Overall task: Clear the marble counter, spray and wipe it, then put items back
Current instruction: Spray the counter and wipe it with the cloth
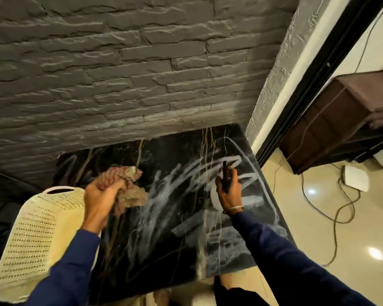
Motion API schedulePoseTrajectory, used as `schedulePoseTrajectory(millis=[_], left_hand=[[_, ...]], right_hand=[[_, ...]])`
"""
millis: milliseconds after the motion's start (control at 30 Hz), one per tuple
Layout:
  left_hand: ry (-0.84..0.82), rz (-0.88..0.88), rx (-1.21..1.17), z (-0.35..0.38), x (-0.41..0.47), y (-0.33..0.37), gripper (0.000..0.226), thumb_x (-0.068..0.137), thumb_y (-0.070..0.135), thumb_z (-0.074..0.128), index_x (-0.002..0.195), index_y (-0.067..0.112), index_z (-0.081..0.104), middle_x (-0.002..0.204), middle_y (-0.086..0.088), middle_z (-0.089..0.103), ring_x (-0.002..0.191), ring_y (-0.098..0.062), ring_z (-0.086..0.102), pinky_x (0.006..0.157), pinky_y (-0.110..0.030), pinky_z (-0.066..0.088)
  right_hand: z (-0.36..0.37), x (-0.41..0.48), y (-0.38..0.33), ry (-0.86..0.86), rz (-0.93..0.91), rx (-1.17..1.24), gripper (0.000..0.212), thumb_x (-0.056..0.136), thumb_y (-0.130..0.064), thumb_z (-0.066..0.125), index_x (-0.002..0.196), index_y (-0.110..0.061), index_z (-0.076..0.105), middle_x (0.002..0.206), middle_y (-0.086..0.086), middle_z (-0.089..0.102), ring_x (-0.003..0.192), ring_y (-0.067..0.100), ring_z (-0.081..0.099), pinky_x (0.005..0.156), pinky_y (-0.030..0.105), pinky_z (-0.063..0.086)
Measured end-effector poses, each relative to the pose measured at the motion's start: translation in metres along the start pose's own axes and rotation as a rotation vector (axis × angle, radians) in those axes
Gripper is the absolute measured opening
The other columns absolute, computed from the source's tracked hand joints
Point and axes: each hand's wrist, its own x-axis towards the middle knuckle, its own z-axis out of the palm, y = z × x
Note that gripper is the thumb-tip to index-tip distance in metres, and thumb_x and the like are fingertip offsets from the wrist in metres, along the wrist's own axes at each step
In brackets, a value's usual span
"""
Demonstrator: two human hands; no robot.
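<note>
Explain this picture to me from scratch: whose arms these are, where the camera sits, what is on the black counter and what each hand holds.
There is no machine here. A person wears a wide-angle camera on the head, looking down at their own two arms in blue sleeves. The left hand has a closed grip on a bunched reddish cloth. The right hand holds a spray bottle, dark at the top and white below. Under them lies the black marble counter, streaked with whitish smears, with no loose items showing on it. A cream perforated basket stands at its left edge, and a grey stone wall behind it.
</note>
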Motion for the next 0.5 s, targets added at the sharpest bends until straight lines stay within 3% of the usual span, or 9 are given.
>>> schedulePoseTrajectory(millis=[100, 233, 300, 367, 433, 500], left_hand=[[-0.152, -0.094, -0.049, 0.054, -0.008, -0.026, 0.027, 0.077, 0.009, 0.069, 0.104, 0.011, 0.075, 0.101, -0.012, 0.076, 0.096, -0.034, 0.072, 0.088, -0.053, 0.056], [-0.208, -0.024, 0.016, 0.108, -0.016, -0.047, 0.023, 0.091, -0.004, 0.059, 0.111, 0.003, 0.068, 0.099, -0.011, 0.076, 0.089, -0.024, 0.074, 0.071, -0.030, 0.061], [-0.186, -0.010, 0.109, 0.127, -0.015, -0.057, 0.031, 0.089, 0.000, 0.066, 0.119, 0.006, 0.060, 0.106, -0.011, 0.072, 0.097, -0.028, 0.071, 0.080, -0.032, 0.060], [-0.166, -0.026, 0.198, 0.136, -0.014, -0.069, 0.043, 0.084, 0.007, 0.073, 0.119, 0.023, 0.052, 0.106, -0.003, 0.068, 0.098, -0.022, 0.067, 0.090, -0.039, 0.055], [-0.170, -0.054, 0.217, 0.145, -0.023, -0.071, 0.045, 0.083, 0.012, 0.076, 0.117, 0.029, 0.052, 0.103, 0.000, 0.067, 0.095, -0.017, 0.065, 0.091, -0.037, 0.052], [-0.183, -0.093, 0.199, 0.160, -0.022, -0.067, 0.039, 0.081, 0.018, 0.079, 0.114, 0.025, 0.057, 0.101, -0.001, 0.070, 0.094, -0.018, 0.067, 0.088, -0.034, 0.054]], right_hand=[[-0.006, 0.003, 0.021, -0.043, 0.016, -0.005, 0.044, 0.090, -0.013, 0.063, 0.129, -0.012, 0.041, 0.083, -0.014, 0.060, 0.063, -0.008, 0.056, 0.058, -0.003, 0.039], [-0.011, 0.011, 0.035, -0.104, -0.041, -0.016, 0.050, 0.083, -0.016, 0.070, 0.125, -0.008, 0.044, 0.070, -0.011, 0.058, 0.053, -0.012, 0.054, 0.050, -0.002, 0.034], [-0.015, 0.018, 0.042, -0.131, -0.047, -0.013, 0.052, 0.082, -0.013, 0.071, 0.127, -0.006, 0.044, 0.071, -0.010, 0.059, 0.057, -0.018, 0.055, 0.053, -0.003, 0.035], [-0.020, 0.018, 0.050, -0.157, -0.075, 0.002, 0.055, 0.083, -0.013, 0.070, 0.130, -0.006, 0.043, 0.072, -0.014, 0.059, 0.061, -0.018, 0.057, 0.058, -0.003, 0.038], [-0.025, 0.012, 0.053, -0.180, -0.117, -0.015, 0.055, 0.087, -0.017, 0.067, 0.135, -0.008, 0.040, 0.074, -0.020, 0.057, 0.063, -0.014, 0.059, 0.060, -0.002, 0.040], [-0.024, 0.015, 0.055, -0.206, -0.106, -0.015, 0.052, 0.090, -0.018, 0.064, 0.136, -0.010, 0.040, 0.072, -0.016, 0.057, 0.061, -0.007, 0.059, 0.060, -0.001, 0.041]])
